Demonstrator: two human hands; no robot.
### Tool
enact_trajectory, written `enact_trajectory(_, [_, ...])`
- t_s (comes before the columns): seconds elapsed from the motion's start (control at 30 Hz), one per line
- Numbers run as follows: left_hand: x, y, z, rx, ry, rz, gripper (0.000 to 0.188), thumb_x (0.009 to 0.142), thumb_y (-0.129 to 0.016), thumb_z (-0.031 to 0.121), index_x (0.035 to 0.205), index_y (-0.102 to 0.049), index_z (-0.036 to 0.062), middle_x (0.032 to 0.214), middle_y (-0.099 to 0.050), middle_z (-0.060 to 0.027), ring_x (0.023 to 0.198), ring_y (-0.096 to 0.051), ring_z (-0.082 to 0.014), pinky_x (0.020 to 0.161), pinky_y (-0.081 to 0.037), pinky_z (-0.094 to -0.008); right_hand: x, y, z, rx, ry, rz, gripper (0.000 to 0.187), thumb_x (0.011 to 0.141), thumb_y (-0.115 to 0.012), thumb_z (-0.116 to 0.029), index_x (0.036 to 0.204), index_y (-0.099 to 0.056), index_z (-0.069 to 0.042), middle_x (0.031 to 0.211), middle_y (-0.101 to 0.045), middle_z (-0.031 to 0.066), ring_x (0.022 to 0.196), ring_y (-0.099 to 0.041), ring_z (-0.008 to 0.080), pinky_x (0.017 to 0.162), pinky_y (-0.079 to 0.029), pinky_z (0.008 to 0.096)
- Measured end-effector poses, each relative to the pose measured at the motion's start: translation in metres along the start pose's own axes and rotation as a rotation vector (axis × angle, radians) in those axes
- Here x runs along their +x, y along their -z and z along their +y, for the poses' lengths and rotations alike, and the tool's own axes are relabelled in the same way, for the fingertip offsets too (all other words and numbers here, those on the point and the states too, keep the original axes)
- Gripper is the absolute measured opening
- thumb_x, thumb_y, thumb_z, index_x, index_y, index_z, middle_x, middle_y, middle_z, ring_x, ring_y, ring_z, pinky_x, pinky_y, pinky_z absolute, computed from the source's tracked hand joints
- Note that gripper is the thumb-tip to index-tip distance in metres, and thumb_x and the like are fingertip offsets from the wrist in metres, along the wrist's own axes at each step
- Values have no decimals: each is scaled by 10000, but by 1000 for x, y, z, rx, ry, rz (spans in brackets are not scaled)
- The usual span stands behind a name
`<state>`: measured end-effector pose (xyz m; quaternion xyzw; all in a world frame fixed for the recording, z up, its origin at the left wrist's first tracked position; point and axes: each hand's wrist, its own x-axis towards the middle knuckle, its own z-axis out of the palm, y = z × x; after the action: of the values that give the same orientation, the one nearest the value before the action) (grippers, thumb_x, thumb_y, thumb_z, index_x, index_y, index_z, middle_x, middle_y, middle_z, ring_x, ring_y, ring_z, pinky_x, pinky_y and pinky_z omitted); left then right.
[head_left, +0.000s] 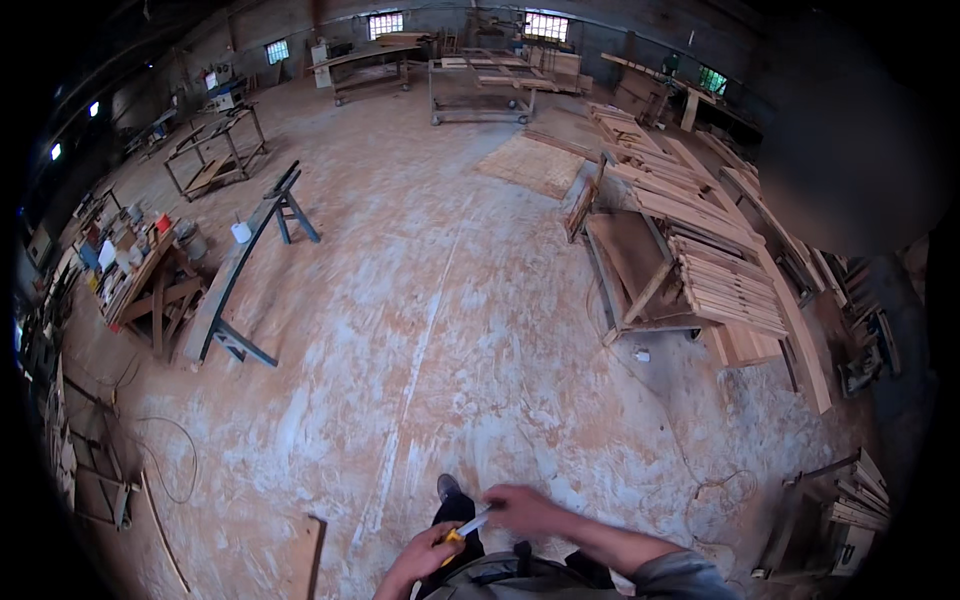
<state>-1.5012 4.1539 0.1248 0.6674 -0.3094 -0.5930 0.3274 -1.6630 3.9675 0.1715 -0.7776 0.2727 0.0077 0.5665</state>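
In front of my waist, my left hand (430, 548) is closed round a small yellow tool (454, 536). A narrow pale grey strip (474, 523) sticks out of it up and to the right; whether it is a blade or a tape I cannot tell. My right hand (525, 510) is at the far end of that strip, fingers curled and pressed together around its tip. Just beyond my hands, a dark shoe (447, 487) and dark trouser leg show on the dusty floor (340, 420).
To the right stands a bench stacked with wooden slats (728, 283). On the left are a long trestle (235, 270) and a cluttered wooden table (150, 285). A board (310, 556) stands at lower left, a slat pile (858, 490) at lower right. A wheeled frame (480, 95) is farther off.
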Motion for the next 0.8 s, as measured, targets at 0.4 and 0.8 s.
enact_trajectory(0.4, [249, 169, 152, 111, 44, -89, 256, 893, -630, 283, 975, -687, 47, 752, -638, -26, 685, -579, -105, 640, -475, -262, 133, 302, -31, 642, 36, 1002, 225, 909, -560, -91, 1080, -537, 53, 837, -585, 99, 656, -595, 156, 563, -556, 306])
enact_trajectory(0.8, [501, 313, 345, -618, -107, 322, 177, 918, -586, 133, 957, -680, -12, 857, -661, -41, 738, -567, -101, 672, -445, -239, 498, 373, -3, 519, -62, 260, 302, 928, -597, -245, 1068, -600, 23, 918, -672, 97, 790, -639, 145, 720, -517, 281])
